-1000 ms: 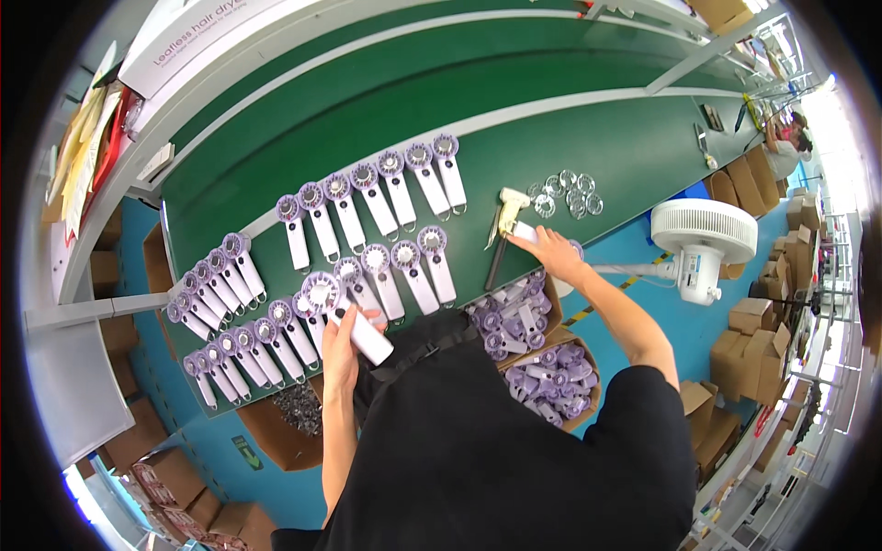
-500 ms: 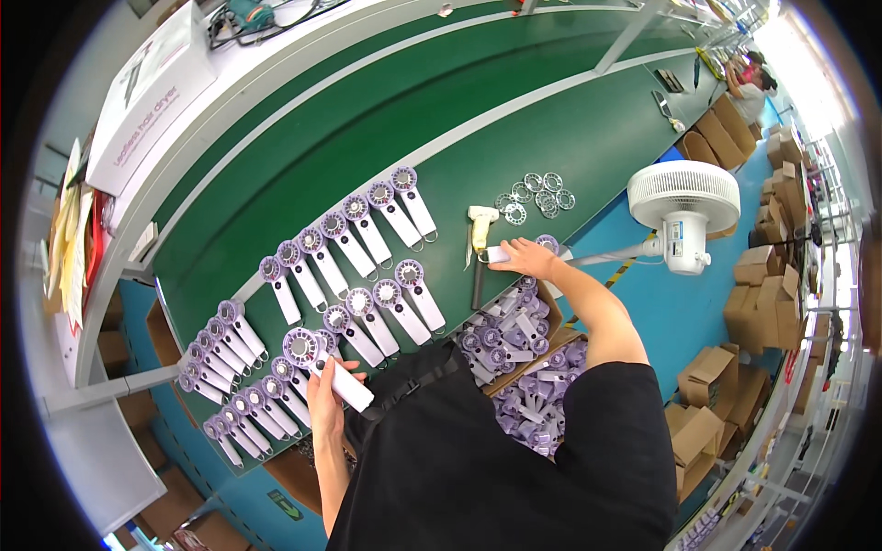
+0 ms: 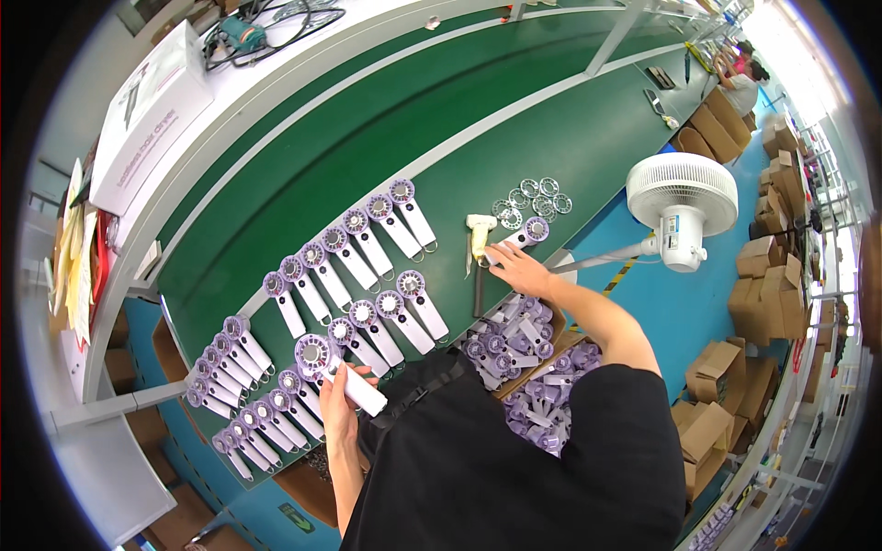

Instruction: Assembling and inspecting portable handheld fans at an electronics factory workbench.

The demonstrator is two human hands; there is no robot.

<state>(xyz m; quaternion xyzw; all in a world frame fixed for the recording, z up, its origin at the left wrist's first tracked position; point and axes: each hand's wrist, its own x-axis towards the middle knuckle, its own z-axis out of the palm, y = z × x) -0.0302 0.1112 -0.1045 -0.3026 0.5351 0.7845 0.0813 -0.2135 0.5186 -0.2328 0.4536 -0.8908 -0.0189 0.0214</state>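
Observation:
My left hand [image 3: 341, 415] is closed round the white handle of a purple-headed handheld fan [image 3: 363, 391], held above the near bench edge with its round head facing up. My right hand [image 3: 524, 273] reaches over the bench and has its fingers on the handle of a second handheld fan [image 3: 535, 230], whose purple head points away to the right. Just left of that hand lies a white-and-yellow tool [image 3: 479, 235] with a dark shaft. Beyond the second fan is a loose group of clear ring-shaped parts [image 3: 516, 199].
Rows of handheld fans [image 3: 356, 259] lie along the green bench [image 3: 570, 133]. Boxes of purple-and-white fan parts [image 3: 507, 344] stand against the near edge. A white pedestal fan [image 3: 682, 207] rises at the right. Cardboard boxes [image 3: 767, 294] line the blue floor; other people [image 3: 740, 87] sit far right.
The second fan has turned and slid out from under my right hand, so its head now shows beside the rings. My left hand still holds its fan; the view has shifted slightly.

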